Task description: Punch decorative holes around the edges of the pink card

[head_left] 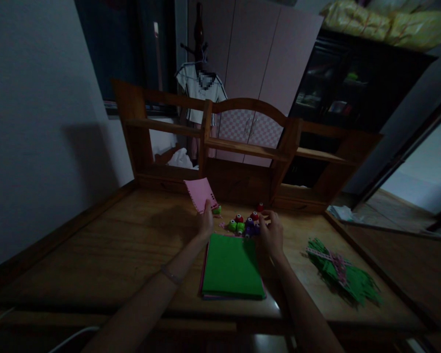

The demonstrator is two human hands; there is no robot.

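Observation:
My left hand (206,221) is closed on a pink sheet of paper (198,192), thumb on its lower edge. Small holes run along the sheet's edges. My right hand (273,230) has its fingers curved and apart beside small purple craft punches (249,226); whether it touches one I cannot make out. Green punches (236,226) and red punches (238,218) stand close by, and another green punch (216,210) is partly hidden behind my left hand. Between my forearms lies a stack of coloured sheets (232,267), green on top.
Green and pink paper strips (340,272) lie heaped at the table's right. A single red punch (260,207) stands farther back. Along the wooden table's (106,250) back edge rises a wooden shelf unit (248,142). A wall borders the left side.

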